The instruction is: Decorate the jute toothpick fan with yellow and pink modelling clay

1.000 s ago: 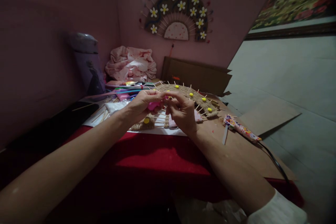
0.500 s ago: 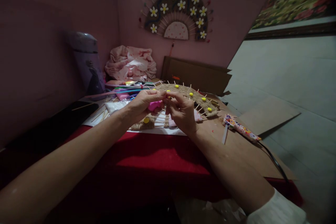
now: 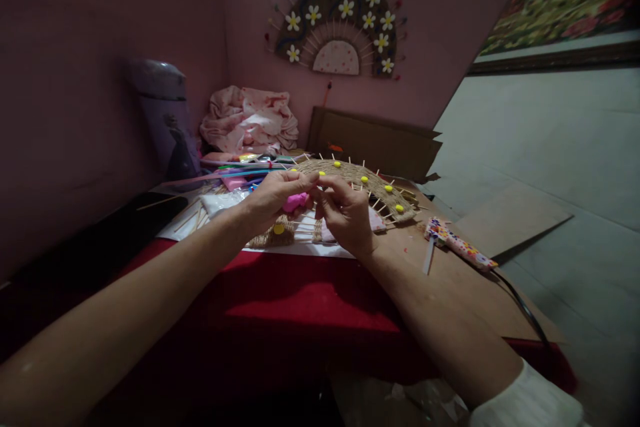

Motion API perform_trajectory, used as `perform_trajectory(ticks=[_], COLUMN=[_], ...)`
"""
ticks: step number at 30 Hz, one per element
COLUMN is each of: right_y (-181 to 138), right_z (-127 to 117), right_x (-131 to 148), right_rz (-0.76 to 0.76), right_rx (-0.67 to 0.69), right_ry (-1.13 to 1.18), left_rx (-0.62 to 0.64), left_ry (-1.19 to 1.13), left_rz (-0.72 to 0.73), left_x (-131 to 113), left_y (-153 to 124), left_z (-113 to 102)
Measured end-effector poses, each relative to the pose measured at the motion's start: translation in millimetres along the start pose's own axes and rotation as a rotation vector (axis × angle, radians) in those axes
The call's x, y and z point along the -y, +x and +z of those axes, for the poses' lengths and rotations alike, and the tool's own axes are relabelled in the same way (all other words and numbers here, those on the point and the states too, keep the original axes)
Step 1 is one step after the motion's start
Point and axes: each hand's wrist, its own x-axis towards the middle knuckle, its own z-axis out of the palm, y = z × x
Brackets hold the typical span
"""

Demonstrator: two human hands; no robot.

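My left hand (image 3: 280, 195) is closed, with a bright pink lump (image 3: 296, 201), soft and clay-like, tucked under its fingers. My right hand (image 3: 345, 210) meets it fingertip to fingertip, its thumb and index finger pinched together. Whatever sits between those fingertips is too small to make out. Behind and below both hands lies a fan-shaped piece of woven twine (image 3: 345, 172) on thin sticks, dotted with yellow discs (image 3: 364, 179). Part of its pink spotted centre (image 3: 377, 220) shows past my right hand.
A flower-patterned glue gun (image 3: 463, 247) with a black cord lies on cardboard (image 3: 425, 293) at right. Coloured strips, sticks and a plastic bag (image 3: 225, 201) are at left. A purple bottle (image 3: 170, 123) and crumpled pink cloth (image 3: 250, 121) stand behind. A finished-looking fan (image 3: 335, 20) hangs above.
Both hands stay nearly in place, with only slight shifts of the fingers at the fingertips. The pink lump remains in my left hand.
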Motion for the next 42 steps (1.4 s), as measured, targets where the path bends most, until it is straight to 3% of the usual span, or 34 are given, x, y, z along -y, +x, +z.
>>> perform_trajectory(ticks=[28,42], right_y=[2.6,1.6], right_z=[-0.3,0.2], right_x=[2.2,-2.4], right_rz=[0.145,0.069], right_rx=[0.211,0.082], right_ry=[-0.233,-0.118], left_rx=[-0.078,-0.037], left_ry=[0.462,0.141], left_rz=[-0.054,0.004], left_x=[3.1,-0.4], left_y=[3.6,-1.2], left_z=[0.2,3.5])
